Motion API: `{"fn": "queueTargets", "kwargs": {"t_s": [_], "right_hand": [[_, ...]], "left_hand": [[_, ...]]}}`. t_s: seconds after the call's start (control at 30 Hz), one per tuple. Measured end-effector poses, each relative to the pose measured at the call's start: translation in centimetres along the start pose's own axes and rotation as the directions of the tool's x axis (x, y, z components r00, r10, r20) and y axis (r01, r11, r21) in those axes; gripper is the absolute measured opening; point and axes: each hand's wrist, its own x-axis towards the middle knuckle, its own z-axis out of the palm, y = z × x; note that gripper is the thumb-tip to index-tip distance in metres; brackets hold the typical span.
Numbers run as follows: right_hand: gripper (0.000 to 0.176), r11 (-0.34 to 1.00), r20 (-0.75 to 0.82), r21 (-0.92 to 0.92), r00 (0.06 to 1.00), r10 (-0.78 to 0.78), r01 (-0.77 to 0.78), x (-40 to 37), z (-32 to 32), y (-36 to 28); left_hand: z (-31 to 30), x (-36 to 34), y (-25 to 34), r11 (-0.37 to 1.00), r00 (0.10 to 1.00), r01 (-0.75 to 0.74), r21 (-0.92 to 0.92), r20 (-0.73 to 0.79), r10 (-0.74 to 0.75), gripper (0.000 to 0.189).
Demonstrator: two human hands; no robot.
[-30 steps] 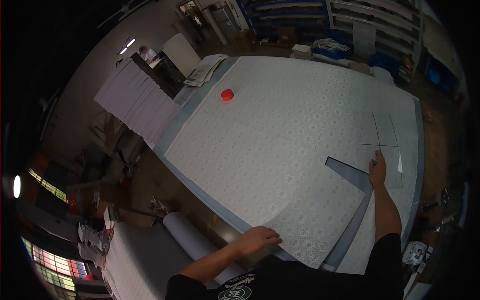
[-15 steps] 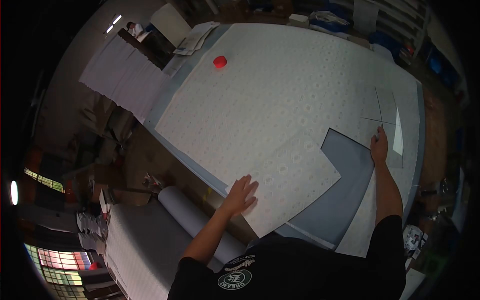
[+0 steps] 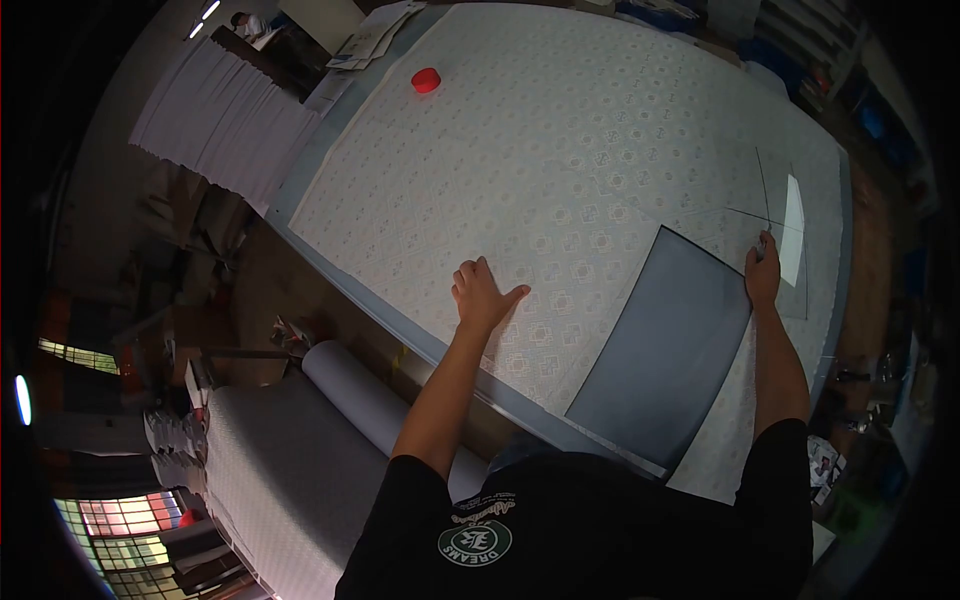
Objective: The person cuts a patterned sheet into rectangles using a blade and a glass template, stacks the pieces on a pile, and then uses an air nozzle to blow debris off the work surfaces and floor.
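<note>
Head view: I observe remotely; every position is taken from the grey area (image 3: pixel 660 350).
Left hand: the left hand (image 3: pixel 484 300) is over the patterned fabric (image 3: pixel 480 180), left of the grey area; fingers partly bent, thumb out, grasping nothing visible. Contact I cannot confirm.
Right hand: the right hand (image 3: pixel 763 275), at the grey area's far right corner, fingers curled; whether they grasp a small tool, I cannot tell.
Fabric: borders the grey area left, right and beyond.
Clear sheet: the clear sheet (image 3: pixel 793 230), dark lines crossing, right of and beyond the grey area.
Handling: I advise a flat palm, light strokes away from the grey area, and no tug on the clear sheet.
Outlying: red object (image 3: pixel 426 80), far left beyond the grey area; grey roll (image 3: pixel 355 385), left.
</note>
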Motion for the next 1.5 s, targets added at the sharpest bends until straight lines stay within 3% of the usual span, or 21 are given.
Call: {"fn": "queueTargets", "kwargs": {"t_s": [0.17,0.3,0.5,0.57,0.6,0.67,0.8,0.87,1.07,1.23,1.3,1.37,1.5], "right_hand": [[0.046,0.999,-0.027,0.024,0.999,-0.035,0.036,-0.1,0.2,0.3],[0.047,0.997,-0.03,0.073,0.999,-0.012,0.014,-0.3,0.2,0.5],[0.047,0.996,-0.024,0.091,1.0,-0.015,0.017,-0.4,0.3,0.7],[0.048,0.994,-0.005,0.105,1.0,0.011,-0.01,-0.2,0.3,0.3],[0.047,0.997,0.007,0.079,1.0,0.024,-0.024,0.0,0.3,0.5],[0.047,0.999,0.062,0.041,0.998,0.03,-0.032,0.3,0.2,0.8],[0.045,0.999,0.066,0.045,0.998,0.008,-0.011,0.2,0.3,0.8],[0.045,0.993,0.118,0.025,0.987,0.111,-0.115,0.2,-0.3,0.7],[0.045,0.999,0.05,0.038,0.999,-0.017,0.015,0.2,0.3,1.8],[0.046,0.997,0.074,0.071,0.997,0.018,-0.023,-0.2,0.1,1.5],[0.047,0.995,0.073,0.088,0.996,0.046,-0.053,0.1,-0.2,1.5],[0.047,0.994,0.071,0.096,0.997,0.038,-0.045,0.2,0.4,2.4],[0.048,0.994,0.051,0.099,0.998,0.04,-0.045,0.1,0.6,2.9]], "left_hand": [[0.7,1.5,0.0,0.994,0.995,0.104,-0.038,0.014,-0.104,0.099],[1.0,1.4,0.5,0.997,0.997,0.074,0.011,-0.012,-0.074,0.093],[-1.3,4.0,-1.0,0.964,0.973,0.227,-0.138,0.062,-0.221,0.097],[-2.1,4.5,-1.6,0.908,0.956,0.253,-0.335,0.232,-0.181,0.098],[-2.5,4.8,-1.7,0.906,0.955,0.258,-0.335,0.233,-0.185,0.098],[-3.0,4.4,-2.2,0.943,0.972,0.108,-0.314,0.232,-0.034,0.095],[-4.0,6.1,-4.2,0.933,0.995,0.024,-0.36,0.103,0.014,0.093],[-4.4,8.0,-6.0,0.943,0.996,0.029,-0.33,0.085,-0.001,0.094],[-4.2,12.1,-10.7,0.972,0.997,0.056,-0.227,0.072,-0.041,0.092],[-4.9,12.8,-11.9,0.96,0.999,0.028,-0.279,0.044,-0.016,0.09],[-7.2,12.8,-13.0,0.94,0.973,0.228,-0.255,0.088,-0.212,0.08],[-5.6,11.9,-18.1,0.962,0.945,0.215,-0.171,-0.212,-0.249,0.07],[-8.2,6.1,-24.2,0.887,0.879,0.414,-0.206,-0.163,-0.448,0.059]]}}
